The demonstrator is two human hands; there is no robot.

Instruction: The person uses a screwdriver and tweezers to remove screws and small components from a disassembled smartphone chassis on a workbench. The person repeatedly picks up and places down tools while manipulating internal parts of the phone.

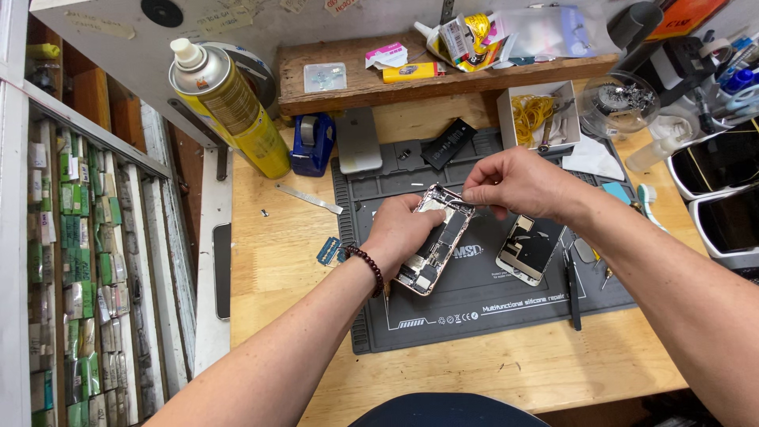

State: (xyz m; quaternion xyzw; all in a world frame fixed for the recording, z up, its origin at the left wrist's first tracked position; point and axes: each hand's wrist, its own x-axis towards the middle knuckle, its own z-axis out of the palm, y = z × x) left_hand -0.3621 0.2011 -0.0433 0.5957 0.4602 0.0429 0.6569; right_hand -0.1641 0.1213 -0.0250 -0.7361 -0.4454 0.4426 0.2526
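My left hand grips an opened phone body with its inner parts showing, held tilted over a dark grey work mat. My right hand hovers at the phone's upper end, fingers pinched on a thin strip-like piece there; what it is exactly I cannot tell. A detached phone screen lies face down on the mat just right of the phone. A black flat battery rests at the mat's far edge.
A yellow spray can and blue tape dispenser stand at the back left. A razor blade lies by the mat's left edge, black tweezers on its right. A wooden shelf, white box of rubber bands and glass bowl sit behind.
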